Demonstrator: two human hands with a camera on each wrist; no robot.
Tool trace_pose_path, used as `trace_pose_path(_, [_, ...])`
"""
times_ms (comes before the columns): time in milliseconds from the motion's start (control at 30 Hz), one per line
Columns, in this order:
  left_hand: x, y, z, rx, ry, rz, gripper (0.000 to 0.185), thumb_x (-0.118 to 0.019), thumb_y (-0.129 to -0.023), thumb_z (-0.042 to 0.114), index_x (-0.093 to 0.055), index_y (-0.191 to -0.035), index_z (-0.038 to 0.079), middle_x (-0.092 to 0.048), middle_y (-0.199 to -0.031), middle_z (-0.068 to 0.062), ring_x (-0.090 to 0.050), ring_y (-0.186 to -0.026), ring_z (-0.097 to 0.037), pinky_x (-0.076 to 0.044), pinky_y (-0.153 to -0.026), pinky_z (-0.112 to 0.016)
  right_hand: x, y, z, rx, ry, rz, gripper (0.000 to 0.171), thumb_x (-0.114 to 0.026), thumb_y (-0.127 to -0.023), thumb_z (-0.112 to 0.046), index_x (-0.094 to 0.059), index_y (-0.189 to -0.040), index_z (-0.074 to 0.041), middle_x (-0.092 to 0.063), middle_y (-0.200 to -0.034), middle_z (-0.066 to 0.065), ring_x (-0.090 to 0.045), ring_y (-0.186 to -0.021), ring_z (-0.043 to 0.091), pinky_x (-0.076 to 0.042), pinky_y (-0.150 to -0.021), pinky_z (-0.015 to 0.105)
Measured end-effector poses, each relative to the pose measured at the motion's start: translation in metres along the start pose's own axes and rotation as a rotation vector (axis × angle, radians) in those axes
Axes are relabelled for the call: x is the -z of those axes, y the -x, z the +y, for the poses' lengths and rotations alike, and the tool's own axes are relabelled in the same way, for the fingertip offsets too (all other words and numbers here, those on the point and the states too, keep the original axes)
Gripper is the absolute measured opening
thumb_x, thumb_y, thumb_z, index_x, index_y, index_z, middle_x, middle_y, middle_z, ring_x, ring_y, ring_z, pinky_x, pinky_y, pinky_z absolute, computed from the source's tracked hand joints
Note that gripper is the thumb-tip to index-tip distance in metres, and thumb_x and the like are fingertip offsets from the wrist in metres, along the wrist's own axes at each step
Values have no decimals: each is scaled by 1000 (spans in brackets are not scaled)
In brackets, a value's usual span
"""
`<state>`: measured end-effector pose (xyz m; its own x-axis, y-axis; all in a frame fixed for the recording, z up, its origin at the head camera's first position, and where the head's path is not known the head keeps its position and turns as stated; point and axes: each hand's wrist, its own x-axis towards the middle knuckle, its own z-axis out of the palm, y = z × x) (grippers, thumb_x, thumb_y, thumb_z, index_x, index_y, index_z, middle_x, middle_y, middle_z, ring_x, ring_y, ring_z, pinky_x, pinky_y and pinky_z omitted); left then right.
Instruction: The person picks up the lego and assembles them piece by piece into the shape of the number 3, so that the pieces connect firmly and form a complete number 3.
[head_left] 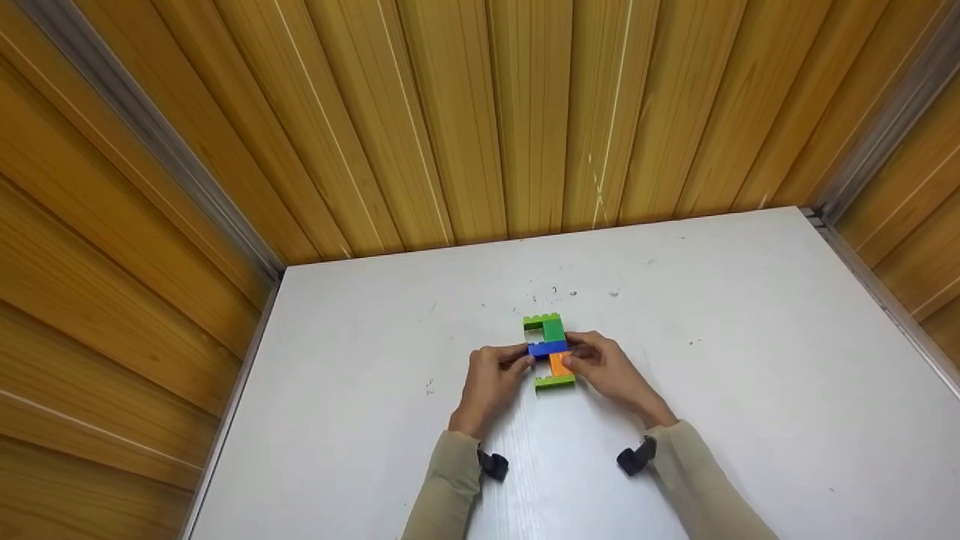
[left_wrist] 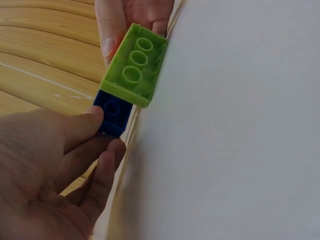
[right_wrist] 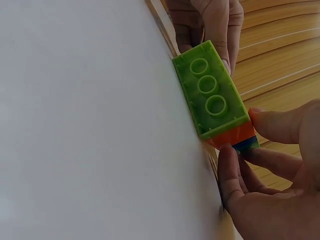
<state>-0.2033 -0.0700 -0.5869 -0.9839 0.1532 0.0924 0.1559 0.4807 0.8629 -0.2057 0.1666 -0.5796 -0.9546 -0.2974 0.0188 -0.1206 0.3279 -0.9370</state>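
Observation:
Both hands hold one joined stack of toy building bricks over the white table. In the head view it runs from a lime-green brick [head_left: 541, 319] at the far end, through a green brick [head_left: 553, 330], a blue brick [head_left: 547, 349] and an orange brick [head_left: 559, 365], to a near lime-green brick [head_left: 555, 382]. My left hand [head_left: 490, 382] pinches the blue brick's left end between thumb and fingers. On the other side, my right hand [head_left: 613, 371] grips the orange brick, its fingers reaching the blue one. Both wrist views show the hollow underside of the near lime-green brick [left_wrist: 135, 65].
The white table [head_left: 360, 360] carries small dark marks beyond the bricks. Wood-patterned wall panels [head_left: 465, 120] rise behind it and at both sides. A small black camera [head_left: 493, 465] is strapped at the left wrist, another black camera [head_left: 636, 457] at the right.

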Motion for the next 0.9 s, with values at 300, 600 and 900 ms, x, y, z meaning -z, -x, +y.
trace_pose_path(300, [-4,-1,0,32,33,57,29,-76,-101,17,-78,-129,11,-79,-125,-3,-73,-121,-17,-59,-106,-38,-3,-2,0,-21,5,11,53,-69,-105,-12,-52,-150,10,-63,-140,25,-66,-123,38,-57,-100,28])
trace_pose_path(600, [-6,-1,0,28,30,33,32,-69,-106,13,-73,-137,8,-76,-132,-6,-68,-129,-18,-55,-112,-40,-2,-2,4,-61,17,16,53,-67,-106,-13,-51,-153,6,-64,-137,21,-67,-120,32,-55,-98,24])
trace_pose_path(900, [-6,1,1,29,-15,16,35,-70,-105,13,-71,-140,11,-79,-124,-1,-68,-97,-7,-60,-92,-31,-1,-3,5,-60,37,6,55,-67,-106,-12,-50,-155,5,-62,-144,22,-65,-120,31,-56,-101,29])
